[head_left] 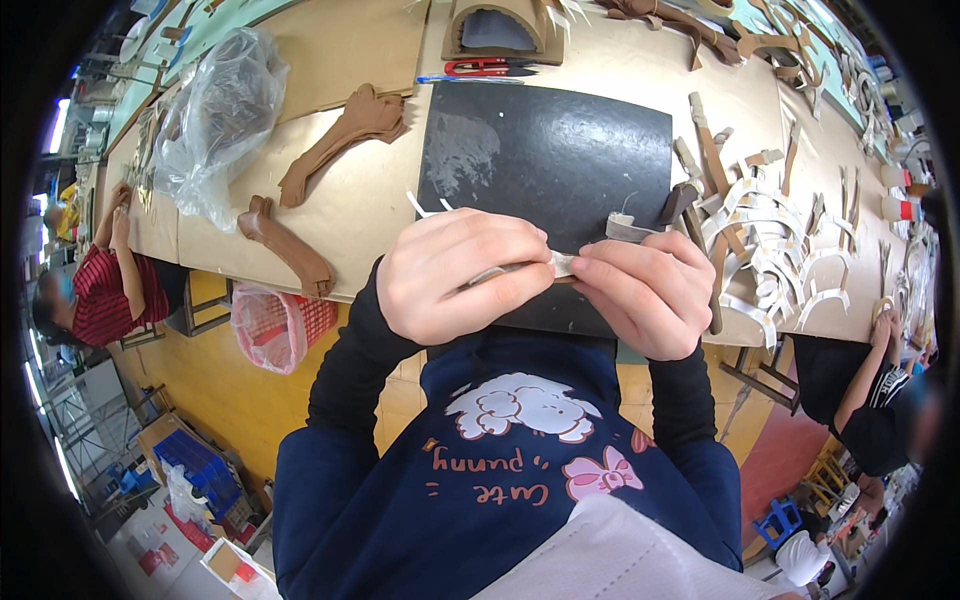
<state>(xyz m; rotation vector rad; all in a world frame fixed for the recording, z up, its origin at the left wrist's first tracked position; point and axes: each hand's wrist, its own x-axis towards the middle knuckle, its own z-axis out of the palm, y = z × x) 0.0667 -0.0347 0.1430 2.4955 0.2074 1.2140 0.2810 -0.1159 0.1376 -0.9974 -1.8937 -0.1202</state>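
Note:
My left hand (455, 275) and my right hand (650, 290) meet over the near edge of a black mat (545, 150) on the worktable. Both pinch one thin curved white strip (562, 263) between thumb and fingers; its far end (420, 206) pokes out above my left knuckles. A small grey-white folded piece (622, 228) lies on the mat just beyond my right hand. My dark blue sleeves come up from the lower edge.
A heap of curved white strips (770, 240) lies right of the mat, with brown strips (710, 150) beside it. Brown cut-out pieces (345, 135), a clear plastic bag (215, 110) and red-handled snips (485, 68) sit left and behind. A pink mesh basket (275, 325) stands below the table. Other people sit at both sides.

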